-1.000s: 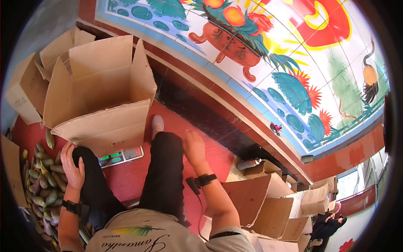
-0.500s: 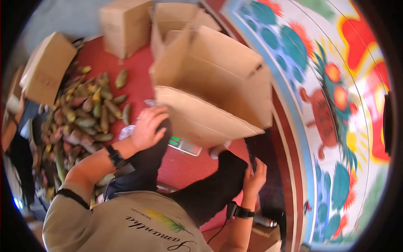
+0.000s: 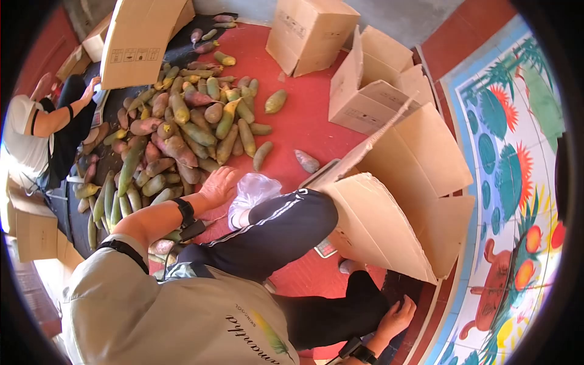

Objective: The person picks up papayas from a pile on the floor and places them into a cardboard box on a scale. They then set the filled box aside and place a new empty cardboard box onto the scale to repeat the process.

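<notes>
My left hand [image 3: 219, 185] hovers at the near right edge of a pile of long green, yellow and purplish-red root-like vegetables [image 3: 176, 121]. Its fingers are stretched out and nothing shows in them. Just right of it, a clear plastic bag [image 3: 258, 187] lies against my lower left leg. My right hand [image 3: 398, 315] is by my right knee, fingers loosely bent and apart, holding nothing visible. Between the hands, beyond my knees, a large open cardboard box [image 3: 389, 219] stands tilted, its flaps up. Part of a scale [image 3: 325, 248] shows under its near edge.
One purplish vegetable [image 3: 306, 161] lies apart on the red floor [image 3: 292, 137]. A closed carton [image 3: 310, 36] and another open box [image 3: 380, 82] stand at the back. At far left, another person [image 3: 55, 121] sits by a tall box [image 3: 140, 45]. A painted wall [image 3: 511, 182] is on the right.
My view has turned left, bringing more of the pile into sight. My left hand has moved away from the large box toward the pile. My right hand stays by the knee.
</notes>
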`<state>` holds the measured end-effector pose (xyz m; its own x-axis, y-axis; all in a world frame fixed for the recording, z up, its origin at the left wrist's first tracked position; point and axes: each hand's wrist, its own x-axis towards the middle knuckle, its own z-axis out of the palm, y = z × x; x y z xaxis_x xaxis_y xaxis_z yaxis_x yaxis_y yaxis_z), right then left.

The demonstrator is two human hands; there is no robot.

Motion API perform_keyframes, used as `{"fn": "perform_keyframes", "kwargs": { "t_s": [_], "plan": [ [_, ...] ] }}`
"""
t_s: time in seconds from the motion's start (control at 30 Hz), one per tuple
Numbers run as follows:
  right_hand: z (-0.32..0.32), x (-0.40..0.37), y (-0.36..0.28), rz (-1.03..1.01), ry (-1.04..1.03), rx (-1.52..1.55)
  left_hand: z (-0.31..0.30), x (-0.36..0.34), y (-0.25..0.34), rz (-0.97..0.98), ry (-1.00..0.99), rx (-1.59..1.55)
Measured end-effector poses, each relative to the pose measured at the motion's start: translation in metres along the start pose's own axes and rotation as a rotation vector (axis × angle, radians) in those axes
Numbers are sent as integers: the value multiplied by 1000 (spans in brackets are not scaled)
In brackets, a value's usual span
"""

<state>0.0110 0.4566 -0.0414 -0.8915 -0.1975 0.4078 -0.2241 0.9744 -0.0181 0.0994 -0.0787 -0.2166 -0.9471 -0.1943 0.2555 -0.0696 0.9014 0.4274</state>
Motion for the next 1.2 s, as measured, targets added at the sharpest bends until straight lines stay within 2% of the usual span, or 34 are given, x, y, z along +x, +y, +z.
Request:
{"fn": "perform_keyframes", "kwargs": {
  "t_s": [0.07,0.1,0.17,0.2,0.3,0.57,0.7,0.93,1.0,1.1,1.2],
  "plan": [
    [2,-1,10,5,-5,-19,3,-26,-21,-166,-113,96],
    [3,-2,15,25,-5,-47,5,-39,-33,-180,-116,97],
    [5,-3,19,21,-16,-39,8,-61,-51,-355,-142,123],
    [6,-3,20,39,-22,-36,6,-69,-58,-449,-219,153],
    [6,-3,18,52,-36,-42,-1,-92,-70,-591,-303,259],
    [4,-4,-1,71,-25,-50,-20,-146,-93,-794,-443,312],
    [11,-4,6,46,10,-35,-16,-170,-102,-892,-440,308],
    [12,-4,5,85,-8,-46,-28,-161,-98,-856,-447,239],
    [15,-5,14,60,1,-52,-22,-158,-107,-790,-367,393],
    [17,-7,20,35,15,-64,-26,-149,-122,-703,-354,454],
    [16,-6,18,59,19,-58,-37,-133,-131,-759,-499,462]
  ]
}}
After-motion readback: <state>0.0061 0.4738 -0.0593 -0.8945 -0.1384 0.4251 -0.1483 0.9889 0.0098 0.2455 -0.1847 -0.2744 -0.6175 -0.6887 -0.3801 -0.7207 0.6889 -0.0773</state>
